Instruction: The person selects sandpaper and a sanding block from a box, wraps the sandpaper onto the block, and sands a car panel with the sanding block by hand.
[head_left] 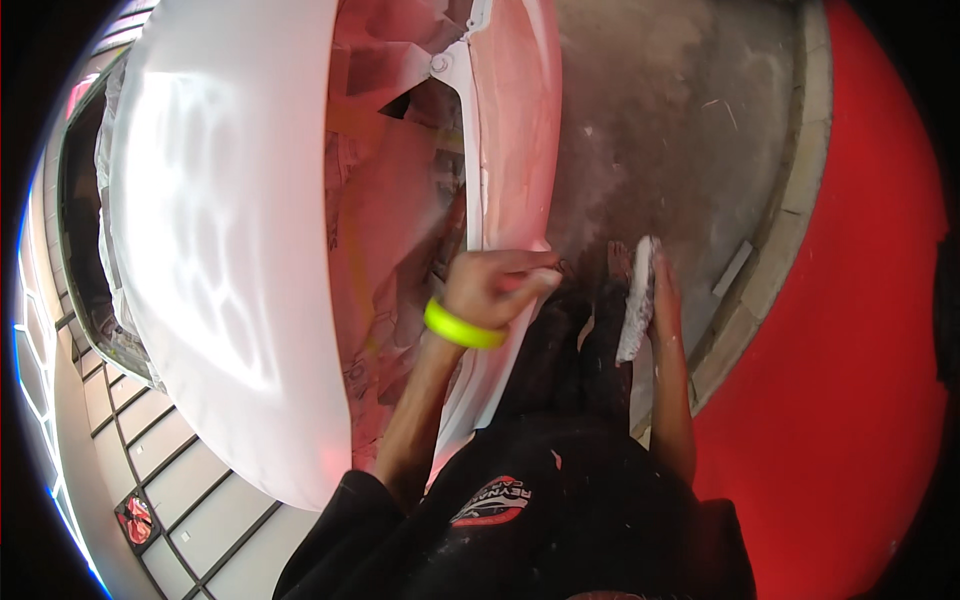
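My left hand (492, 288), with a bright yellow-green band at the wrist, is closed in a pinch over the near end of a car's fender edge (515, 120). Something whitish shows at its blurred fingertips, too unclear to name. Low on the right, my right hand (667, 300) grips a long, flat, white-dusted block (638, 300), held upright away from the car. The fender is whitish with a broad tan-pink patch along it. Whether my left hand touches the fender, I cannot tell.
A large white hood panel (230, 200) stands raised at the left, by a bay covered with reddish masking sheets (385, 200). A bolted metal bracket (440, 65) sits at the far end. To the right are a concrete floor (680, 130), a low kerb (775, 270) and a red wall (850, 350).
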